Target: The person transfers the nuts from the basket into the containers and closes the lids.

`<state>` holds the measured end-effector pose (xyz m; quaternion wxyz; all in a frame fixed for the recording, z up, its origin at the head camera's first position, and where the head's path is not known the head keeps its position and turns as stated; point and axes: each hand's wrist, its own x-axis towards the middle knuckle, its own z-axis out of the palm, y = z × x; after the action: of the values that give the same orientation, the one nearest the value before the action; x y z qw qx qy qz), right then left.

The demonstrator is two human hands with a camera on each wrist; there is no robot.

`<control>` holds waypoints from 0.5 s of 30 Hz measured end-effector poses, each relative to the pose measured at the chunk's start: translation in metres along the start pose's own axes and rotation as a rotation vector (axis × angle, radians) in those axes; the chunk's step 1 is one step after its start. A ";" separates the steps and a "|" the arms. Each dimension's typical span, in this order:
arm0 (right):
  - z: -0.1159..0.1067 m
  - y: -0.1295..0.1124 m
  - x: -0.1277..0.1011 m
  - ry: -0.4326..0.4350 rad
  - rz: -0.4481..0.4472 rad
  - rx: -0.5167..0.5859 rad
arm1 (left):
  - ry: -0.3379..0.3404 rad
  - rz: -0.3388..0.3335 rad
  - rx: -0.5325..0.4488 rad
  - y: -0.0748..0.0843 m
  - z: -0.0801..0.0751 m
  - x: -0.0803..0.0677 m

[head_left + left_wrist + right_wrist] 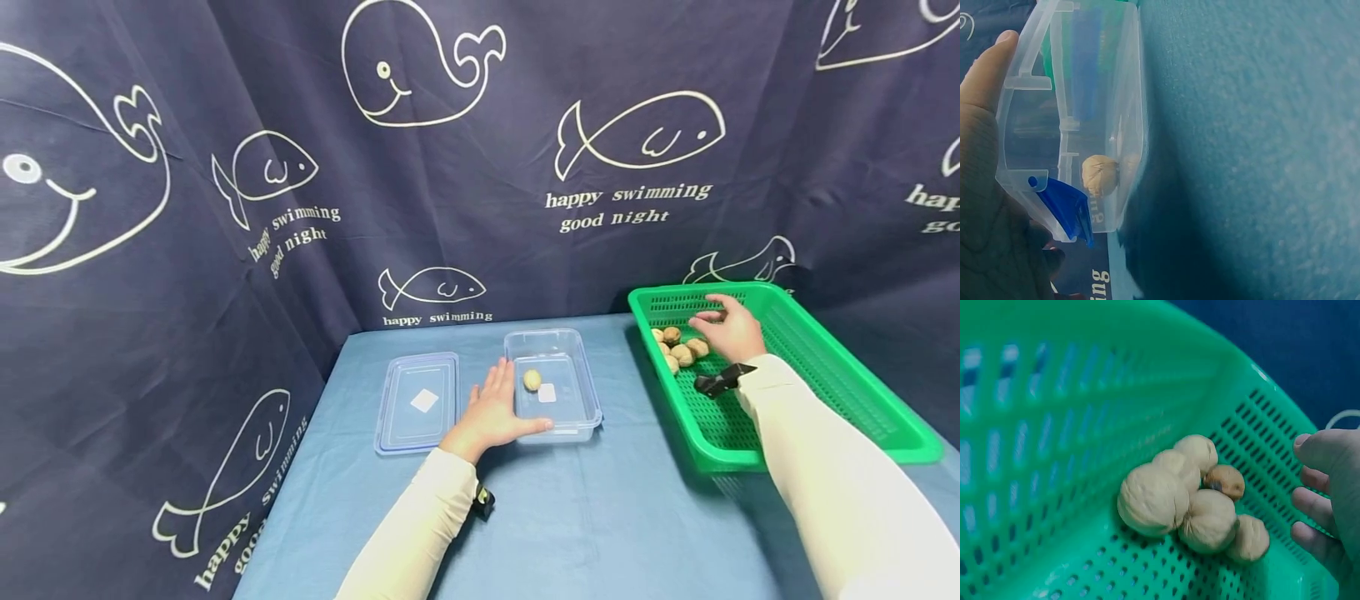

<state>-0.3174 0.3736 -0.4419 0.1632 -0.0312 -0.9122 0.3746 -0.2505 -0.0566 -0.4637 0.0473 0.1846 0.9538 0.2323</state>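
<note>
Right hand (737, 332), empty, fingers parted, hangs beside round tan walnuts (682, 356), probably best pinched singly, at ten o'clock in the green plastic basket (731, 457). Left hand (491, 417), straight-fingered, touches the clear rectangular plastic box (566, 371).

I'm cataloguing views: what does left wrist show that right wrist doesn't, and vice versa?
Left wrist only: the left hand, a clear rectangular plastic box, its blue flap, one round tan walnut inside.
Right wrist only: the right hand, six clustered round walnuts.
Both: navy printed fabric and the green plastic basket, which left wrist shows through the box.
</note>
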 end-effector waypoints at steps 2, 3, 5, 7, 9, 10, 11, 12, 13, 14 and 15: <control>0.000 0.006 0.001 -0.011 0.015 -0.001 | -0.001 -0.005 0.000 0.001 0.000 0.000; 0.000 0.008 0.001 -0.019 0.022 0.001 | 0.000 -0.006 0.001 0.000 0.000 0.000; 0.000 0.012 0.001 -0.036 0.030 -0.001 | 0.003 -0.008 0.003 0.000 0.000 0.001; -0.001 0.015 0.001 -0.061 0.037 -0.013 | 0.003 -0.009 0.004 -0.001 0.000 0.001; -0.001 0.020 0.001 -0.094 0.041 -0.032 | 0.002 -0.007 0.003 -0.001 0.000 0.001; -0.001 0.022 0.002 -0.110 0.043 -0.046 | 0.001 -0.005 0.003 -0.001 0.000 0.001; -0.001 0.025 0.003 -0.132 0.043 -0.063 | 0.001 -0.003 0.001 -0.001 0.001 0.002; -0.002 0.027 0.004 -0.155 0.042 -0.080 | 0.000 -0.003 0.002 -0.002 0.001 0.002; -0.002 0.029 0.005 -0.179 0.040 -0.098 | -0.002 -0.004 0.004 -0.002 0.002 0.003; -0.002 0.031 0.005 -0.202 0.039 -0.115 | -0.005 -0.007 0.006 -0.002 0.003 0.003; -0.002 0.033 0.006 -0.224 0.037 -0.134 | -0.005 -0.009 0.006 -0.003 0.004 0.004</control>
<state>-0.3250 0.4000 -0.4619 0.0510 -0.0168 -0.9470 0.3169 -0.2543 -0.0561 -0.4683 0.0501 0.1808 0.9552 0.2287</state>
